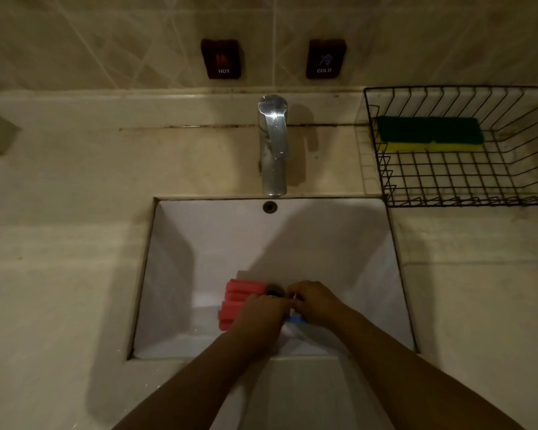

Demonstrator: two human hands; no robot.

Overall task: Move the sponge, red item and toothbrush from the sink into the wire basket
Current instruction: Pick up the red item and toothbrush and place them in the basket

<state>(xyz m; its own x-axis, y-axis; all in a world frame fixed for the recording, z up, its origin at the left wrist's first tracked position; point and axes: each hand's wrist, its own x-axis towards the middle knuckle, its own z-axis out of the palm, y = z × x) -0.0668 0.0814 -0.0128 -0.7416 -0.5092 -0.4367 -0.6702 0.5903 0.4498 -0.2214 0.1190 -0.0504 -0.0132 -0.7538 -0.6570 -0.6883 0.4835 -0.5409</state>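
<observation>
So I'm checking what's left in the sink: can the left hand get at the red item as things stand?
Probably yes. The left hand already lies over the near edge of the red item on the floor of the sink, with nothing between them. The right hand is beside it, not blocking.

Two bare forearms and hands, nothing worn.
Left hand point(258, 315) and right hand point(316, 304): no sleeves, rings, watch or gloves visible; arms uncovered to the frame's bottom edge.

Glossy white ceramic sink point(218, 243); shiny chrome faucet point(273, 144); black wire basket point(382, 169); ribbed red item point(235, 301).
</observation>
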